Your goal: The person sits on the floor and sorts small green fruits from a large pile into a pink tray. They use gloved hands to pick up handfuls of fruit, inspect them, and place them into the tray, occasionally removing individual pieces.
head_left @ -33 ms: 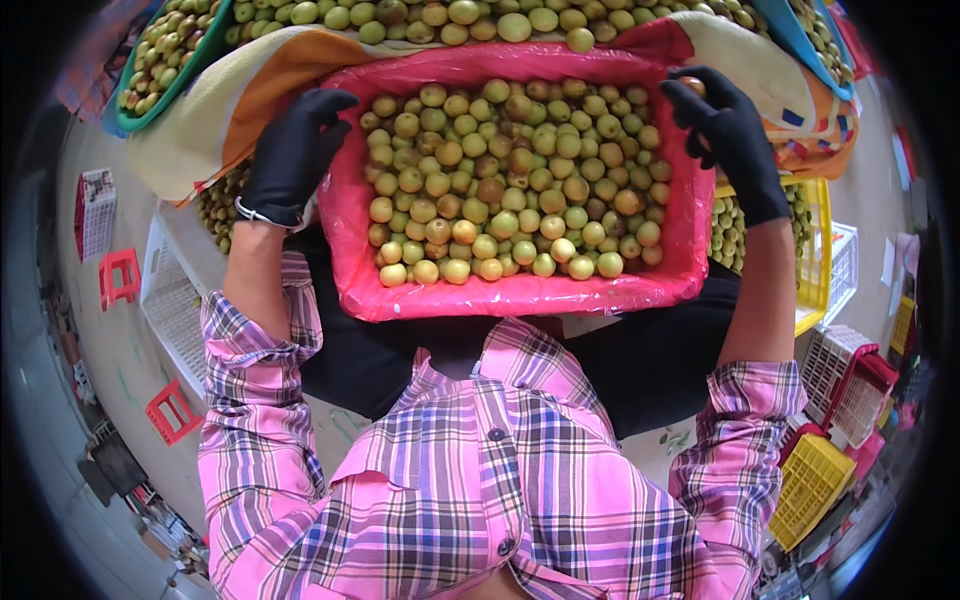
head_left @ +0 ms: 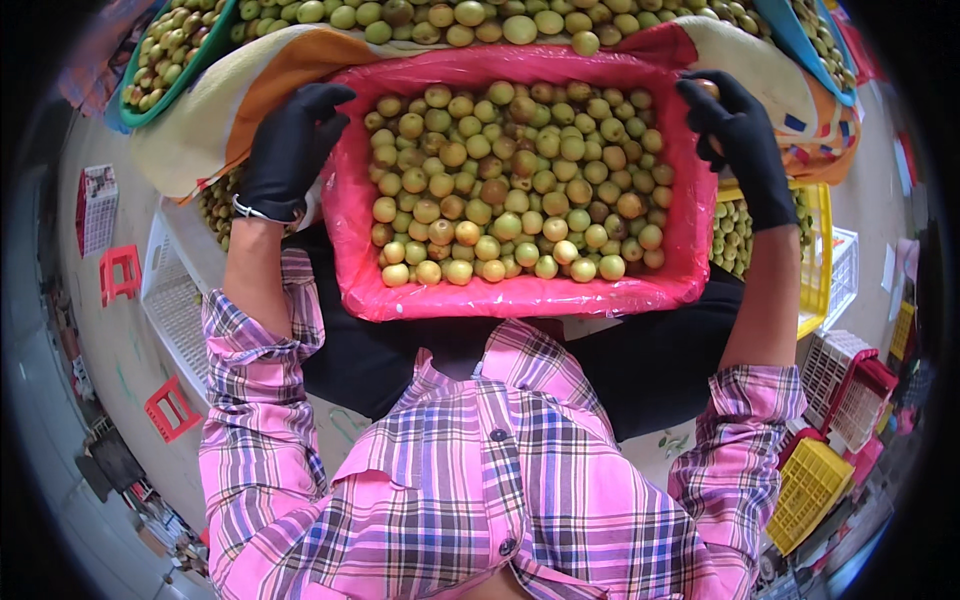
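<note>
A crate lined with pink plastic (head_left: 520,297) holds many round green-yellow fruits (head_left: 515,200), some browner. My left hand (head_left: 290,150), in a black glove, is at the crate's left rim, thumb and forefinger apart with nothing visible between them. At the upper right rim, my right hand (head_left: 738,150), also gloved in black, has its fingers curled round a brownish fruit (head_left: 706,88).
A cream and orange cloth (head_left: 270,70) lies behind the crate, below more fruit (head_left: 470,15). Green (head_left: 135,105) and blue (head_left: 840,85) fruit containers flank it. A white crate (head_left: 170,290), yellow crates (head_left: 805,490) and small red stools (head_left: 165,410) stand around me.
My right hand with the fruit has shifted slightly to the right and down. My left hand and the crate look almost the same.
</note>
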Demonstrator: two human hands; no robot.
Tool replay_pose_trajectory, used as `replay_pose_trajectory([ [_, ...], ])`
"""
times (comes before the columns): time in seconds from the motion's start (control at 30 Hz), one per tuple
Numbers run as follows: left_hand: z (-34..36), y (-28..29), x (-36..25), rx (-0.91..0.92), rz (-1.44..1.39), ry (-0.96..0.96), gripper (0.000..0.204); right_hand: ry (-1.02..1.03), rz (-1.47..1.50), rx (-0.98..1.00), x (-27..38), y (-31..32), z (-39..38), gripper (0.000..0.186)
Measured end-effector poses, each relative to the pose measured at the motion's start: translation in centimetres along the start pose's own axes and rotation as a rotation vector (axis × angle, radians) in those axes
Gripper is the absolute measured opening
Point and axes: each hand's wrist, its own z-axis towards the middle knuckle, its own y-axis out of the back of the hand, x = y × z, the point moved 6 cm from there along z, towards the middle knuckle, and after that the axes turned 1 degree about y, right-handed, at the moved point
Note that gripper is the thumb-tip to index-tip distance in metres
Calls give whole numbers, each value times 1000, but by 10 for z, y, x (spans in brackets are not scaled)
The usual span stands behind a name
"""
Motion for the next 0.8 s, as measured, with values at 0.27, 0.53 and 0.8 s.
replay_pose_trajectory([
  [0.27,-7,63,14,-285,-113,5,28,86,238,-84,-22,61,19,32],
  [0.53,-10,-5,-7,-2,0,-239,22,85,224,-86,-31,67,24,36],
  [0.8,-12,-70,-20,42,600,-283,10,82,206,-99,-19,61,14,35],
])
